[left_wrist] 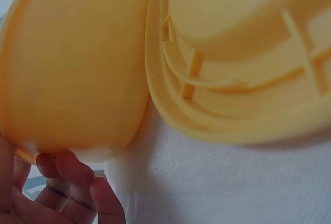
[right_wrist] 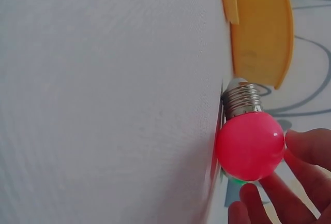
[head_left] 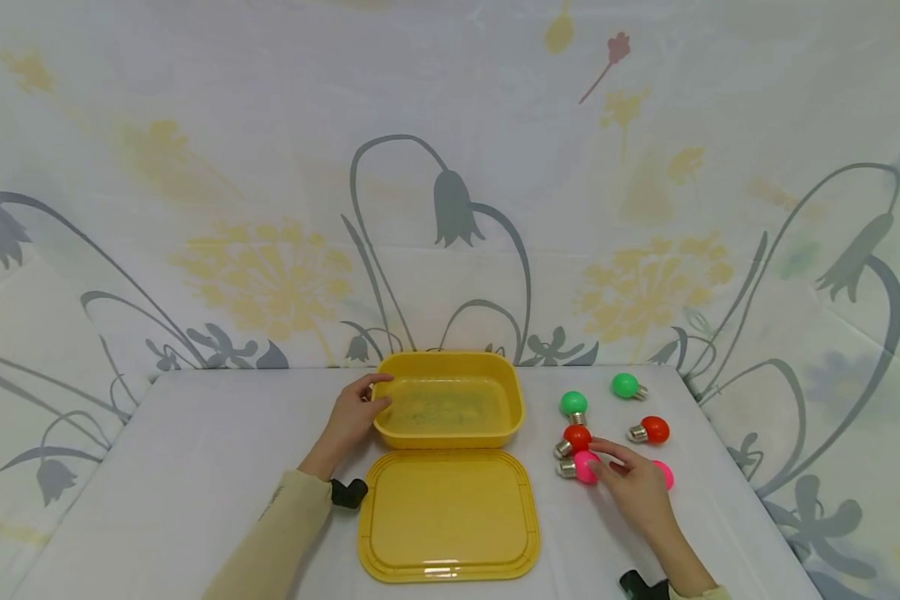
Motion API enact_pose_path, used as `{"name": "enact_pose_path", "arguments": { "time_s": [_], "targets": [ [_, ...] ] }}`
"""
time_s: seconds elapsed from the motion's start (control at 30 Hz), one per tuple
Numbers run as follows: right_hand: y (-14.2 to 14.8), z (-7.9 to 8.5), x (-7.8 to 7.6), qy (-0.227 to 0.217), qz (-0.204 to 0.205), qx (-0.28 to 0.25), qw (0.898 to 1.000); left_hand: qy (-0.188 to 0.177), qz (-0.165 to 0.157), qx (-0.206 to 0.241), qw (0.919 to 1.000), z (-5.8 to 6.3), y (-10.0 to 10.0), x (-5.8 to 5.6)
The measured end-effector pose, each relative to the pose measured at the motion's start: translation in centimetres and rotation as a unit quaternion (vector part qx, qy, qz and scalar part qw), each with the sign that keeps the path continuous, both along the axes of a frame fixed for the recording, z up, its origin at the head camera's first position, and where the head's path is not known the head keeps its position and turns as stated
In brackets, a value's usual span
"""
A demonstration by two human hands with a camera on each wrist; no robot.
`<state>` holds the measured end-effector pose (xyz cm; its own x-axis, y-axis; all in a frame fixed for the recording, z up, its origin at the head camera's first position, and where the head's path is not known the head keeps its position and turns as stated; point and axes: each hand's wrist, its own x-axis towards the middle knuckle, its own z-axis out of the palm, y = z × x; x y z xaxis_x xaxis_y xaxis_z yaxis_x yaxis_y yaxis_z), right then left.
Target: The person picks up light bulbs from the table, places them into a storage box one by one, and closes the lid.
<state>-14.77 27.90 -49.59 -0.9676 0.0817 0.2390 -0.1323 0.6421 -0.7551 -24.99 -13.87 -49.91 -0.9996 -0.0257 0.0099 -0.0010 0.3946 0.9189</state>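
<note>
At the left end of a yellow plastic box [head_left: 446, 439], my left hand [head_left: 352, 417] grips the wall, thumb and fingers at its rim. The left wrist view shows bent fingers [left_wrist: 72, 177] against the box's side. To the right, my right hand [head_left: 633, 487] has thumb and fingers around the round end of a pink light bulb [right_wrist: 251, 146], which lies at the table with its metal screw base pointing left. A red bulb [head_left: 577, 437] lies just behind it, close to the index fingertip. Another pink bulb [head_left: 664, 475] is partly hidden by this hand.
In front of the box lies its yellow lid [head_left: 448, 517]. A green bulb [head_left: 573, 403] stands behind the near red one; farther right lie another green bulb [head_left: 625, 385] and another red bulb [head_left: 656, 430]. A patterned cloth [head_left: 450, 275] hangs behind the white table.
</note>
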Motion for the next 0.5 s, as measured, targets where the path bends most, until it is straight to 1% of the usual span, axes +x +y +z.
{"name": "enact_pose_path", "arguments": {
  "time_s": [0.27, 0.37, 0.5],
  "targets": [
    [-0.06, 0.05, -0.01, -0.053, -0.005, -0.007, 0.999, -0.007, 0.0, -0.003, 1.0, 0.25, 0.11, 0.14],
    [-0.1, 0.11, -0.03, -0.08, -0.004, 0.001, 0.997, -0.008, 0.001, -0.004, 1.0, 0.17, 0.13, 0.12],
    [-0.18, 0.23, 0.03, -0.116, 0.002, -0.002, 0.993, -0.008, 0.002, -0.008, 0.9999, 0.05, 0.11, 0.14]
  ]
}}
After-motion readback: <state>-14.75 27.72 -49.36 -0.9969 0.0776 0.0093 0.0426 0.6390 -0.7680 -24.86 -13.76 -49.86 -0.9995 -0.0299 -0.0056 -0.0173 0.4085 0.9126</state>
